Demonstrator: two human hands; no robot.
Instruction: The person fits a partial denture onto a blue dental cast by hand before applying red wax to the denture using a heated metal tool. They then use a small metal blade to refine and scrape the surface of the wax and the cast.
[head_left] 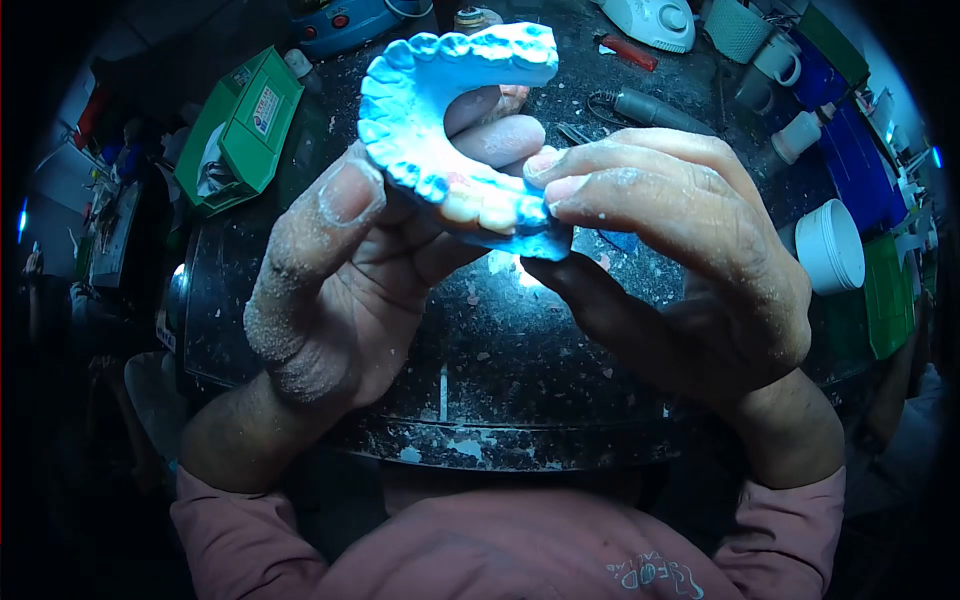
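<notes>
A horseshoe-shaped blue dental cast [415, 115] is held up over the bench in both hands. Several cream-coloured false teeth [480, 208] sit along its lower side, with a pinkish patch beside them. My left hand [350, 270] grips the cast from the left, its thumb at the outer edge and other fingers behind, partly showing through the arch's opening. My right hand [690, 240] pinches the cast's lower right end close to the cream teeth, fingertips on top and thumb below. Whitish powder coats the fingers of both hands.
A black, chipped bench [480, 380] lies below. Toward the left stands a green bin [245, 130]. Behind the right hand are a dark handpiece [660, 112] and a red object [630, 52]. White tub [830, 247], mug [778, 60] and bottle [797, 137] stand at the right.
</notes>
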